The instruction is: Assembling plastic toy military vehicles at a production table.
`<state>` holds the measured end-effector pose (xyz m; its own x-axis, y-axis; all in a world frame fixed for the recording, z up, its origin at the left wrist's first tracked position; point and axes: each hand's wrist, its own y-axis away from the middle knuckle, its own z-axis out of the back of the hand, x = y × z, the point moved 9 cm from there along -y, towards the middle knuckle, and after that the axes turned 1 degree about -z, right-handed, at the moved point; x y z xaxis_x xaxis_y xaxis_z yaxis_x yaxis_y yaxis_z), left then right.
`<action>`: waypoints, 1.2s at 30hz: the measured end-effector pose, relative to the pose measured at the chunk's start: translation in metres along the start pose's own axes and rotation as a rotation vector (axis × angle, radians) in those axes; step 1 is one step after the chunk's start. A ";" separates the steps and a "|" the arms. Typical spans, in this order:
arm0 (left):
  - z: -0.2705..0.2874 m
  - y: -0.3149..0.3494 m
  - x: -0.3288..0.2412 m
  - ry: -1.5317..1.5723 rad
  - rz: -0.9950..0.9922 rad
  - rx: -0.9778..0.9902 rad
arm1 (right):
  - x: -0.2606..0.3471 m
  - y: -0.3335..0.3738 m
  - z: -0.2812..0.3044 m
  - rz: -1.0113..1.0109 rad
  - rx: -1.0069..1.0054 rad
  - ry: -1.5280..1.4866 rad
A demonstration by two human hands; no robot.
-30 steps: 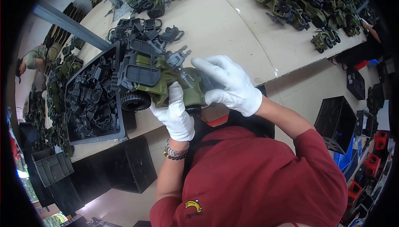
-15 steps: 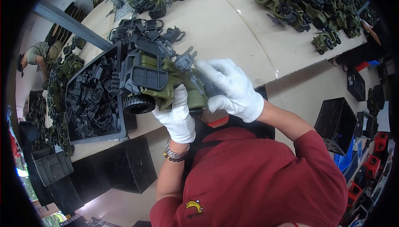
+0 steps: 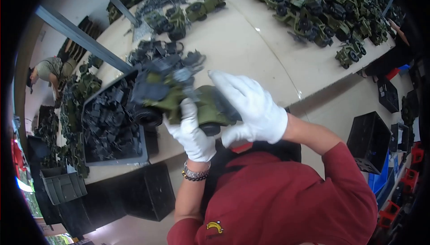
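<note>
My left hand, in a white glove, grips an olive-green toy jeep from beneath, its thumb up along the side. Dark grey parts and black wheels are fitted on the toy, and a small grey piece shows on its top; motion blurs the details. Beside the jeep's right end is my gloved right hand, open, fingers stretched and thumb apart. Whether its palm touches the toy I cannot tell. Behind the jeep stands a dark bin filled with loose black parts.
Loose dark parts and several green toy jeeps lie farther back on the pale table. A large heap of jeeps covers the far right. Metal posts rise at left, near another person. Black crates stand at right.
My right hand's fingers have straightened from a bent pose near the small grey piece. The jeep has turned in my left hand and blurred. The whole view has shifted slightly.
</note>
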<state>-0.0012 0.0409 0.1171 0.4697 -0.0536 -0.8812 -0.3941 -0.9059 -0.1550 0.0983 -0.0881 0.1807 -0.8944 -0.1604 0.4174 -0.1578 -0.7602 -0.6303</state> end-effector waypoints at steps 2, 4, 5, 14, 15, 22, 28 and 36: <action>-0.008 -0.003 0.010 0.283 0.224 -0.025 | 0.017 -0.001 0.016 0.082 -0.171 -0.003; -0.017 0.003 0.018 0.379 0.397 0.020 | 0.027 0.003 0.015 0.140 -0.344 -0.014; -0.022 0.011 0.022 0.385 0.465 0.026 | 0.030 0.007 0.017 0.231 -0.574 0.001; -0.019 -0.021 -0.002 0.454 0.398 -0.096 | 0.021 -0.070 0.011 0.303 -0.457 -0.066; -0.015 -0.030 -0.004 0.458 0.371 -0.094 | 0.021 -0.081 0.007 0.295 -0.503 -0.091; 0.018 -0.081 -0.040 0.204 0.321 -0.217 | 0.017 -0.133 -0.031 0.371 -0.371 -0.139; 0.182 -0.227 -0.159 -0.218 0.033 -0.514 | -0.185 -0.213 -0.062 -0.111 -0.086 0.303; 0.236 -0.283 -0.213 -0.360 -0.178 -0.552 | -0.382 -0.241 -0.137 -0.422 0.545 0.505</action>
<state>-0.1763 0.4079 0.2433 0.1604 0.1730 -0.9718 0.1704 -0.9746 -0.1454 0.4211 0.2427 0.0835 -0.9055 0.4059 0.1236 -0.4123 -0.9105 -0.0309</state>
